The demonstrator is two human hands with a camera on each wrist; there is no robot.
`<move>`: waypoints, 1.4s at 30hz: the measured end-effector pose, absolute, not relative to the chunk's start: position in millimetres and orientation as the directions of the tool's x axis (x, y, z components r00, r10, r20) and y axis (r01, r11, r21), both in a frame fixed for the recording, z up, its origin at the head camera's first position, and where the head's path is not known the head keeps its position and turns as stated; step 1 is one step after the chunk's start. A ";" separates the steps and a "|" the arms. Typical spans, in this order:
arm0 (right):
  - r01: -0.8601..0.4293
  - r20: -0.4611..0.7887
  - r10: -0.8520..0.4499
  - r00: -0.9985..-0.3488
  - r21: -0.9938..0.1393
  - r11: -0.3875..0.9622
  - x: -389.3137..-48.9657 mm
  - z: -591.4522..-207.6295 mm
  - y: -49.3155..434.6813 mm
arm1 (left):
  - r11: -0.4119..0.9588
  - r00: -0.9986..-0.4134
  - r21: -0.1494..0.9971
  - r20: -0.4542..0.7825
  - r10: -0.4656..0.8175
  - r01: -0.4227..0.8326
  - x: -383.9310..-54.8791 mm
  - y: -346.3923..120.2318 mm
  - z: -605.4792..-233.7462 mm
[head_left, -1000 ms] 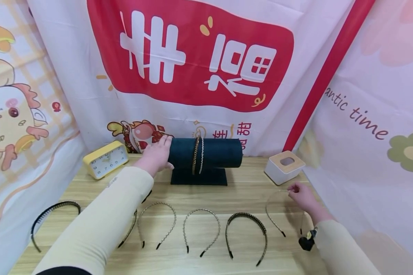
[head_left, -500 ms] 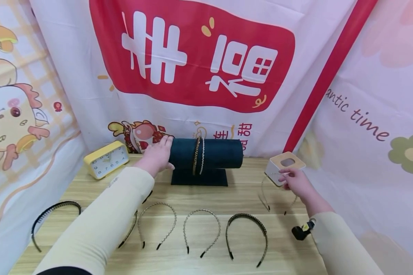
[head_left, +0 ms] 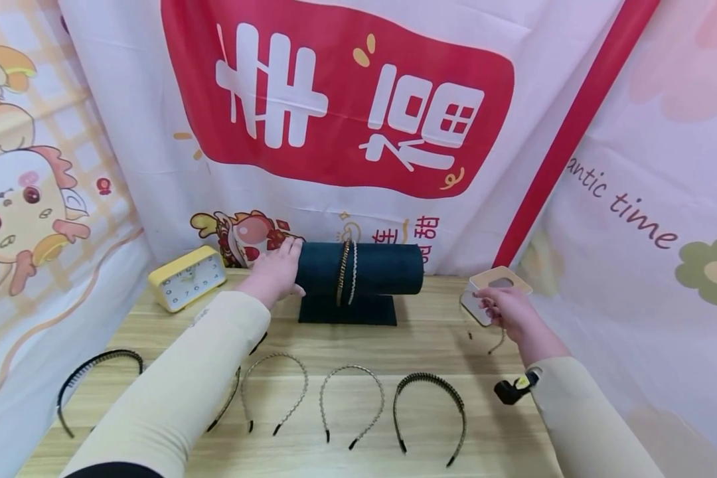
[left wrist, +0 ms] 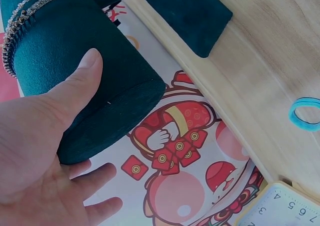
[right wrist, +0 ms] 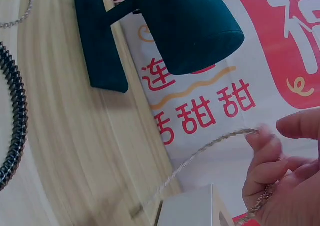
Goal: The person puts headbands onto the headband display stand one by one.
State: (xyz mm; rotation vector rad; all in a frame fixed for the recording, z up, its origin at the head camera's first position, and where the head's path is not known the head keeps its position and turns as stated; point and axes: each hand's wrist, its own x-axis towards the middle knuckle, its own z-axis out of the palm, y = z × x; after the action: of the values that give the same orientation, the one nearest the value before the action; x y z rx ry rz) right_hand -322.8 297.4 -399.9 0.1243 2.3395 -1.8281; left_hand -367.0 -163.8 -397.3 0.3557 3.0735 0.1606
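Note:
My left hand (head_left: pixel 277 272) holds the left end of a dark teal velvet headband stand (head_left: pixel 388 269). In the left wrist view its thumb (left wrist: pixel 85 78) lies on the roll's near side, with the other fingers beyond the end. Around the roll's middle hang a gold headband (head_left: pixel 342 272) and a pale twisted one (head_left: pixel 353 272). At the right, my right hand (head_left: pixel 508 309) pinches a thin twisted headband (right wrist: pixel 172 176) near its top; its dark-tipped ends point down, clear of the roll. The hand partly hides this headband in the head view.
A white box with a wooden lid (head_left: pixel 477 302) stands behind my right hand. Along the front lie several headbands, including a dark coiled one (head_left: pixel 430 377) and two pale twisted ones. A yellow clock (head_left: pixel 188 279) is at back left; a teal ring (left wrist: pixel 307 126) lies near it.
My right hand has lifted the thin headband off the table at the right and carried it up, back and slightly left, in front of the white box. My left hand stays on the stand.

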 end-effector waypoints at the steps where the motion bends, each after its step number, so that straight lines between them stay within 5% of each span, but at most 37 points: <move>1: 0.174 -0.189 -0.047 -0.981 -0.957 0.234 -324.0 -400.4 296.9 | 0.969 -0.973 0.108 -0.032 0.228 0.224 -367.0 -164.1 -397.6; 19: 0.290 -0.262 -0.294 -0.919 -0.955 -0.056 -338.2 -405.2 282.6 | 0.968 -0.974 0.120 -0.026 0.224 0.219 -362.9 -166.0 -396.9; 42: 0.258 -0.195 -0.204 -0.959 -0.897 -0.359 -365.0 -380.1 238.4 | 0.969 -0.974 0.101 -0.012 0.226 0.223 -365.8 -164.3 -399.4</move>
State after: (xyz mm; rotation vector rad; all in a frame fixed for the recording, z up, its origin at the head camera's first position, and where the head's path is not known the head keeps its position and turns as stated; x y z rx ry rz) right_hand -365.0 238.4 -380.1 0.0720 1.5843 -2.3805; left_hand -365.8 -164.3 -399.4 0.3530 3.0946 0.1548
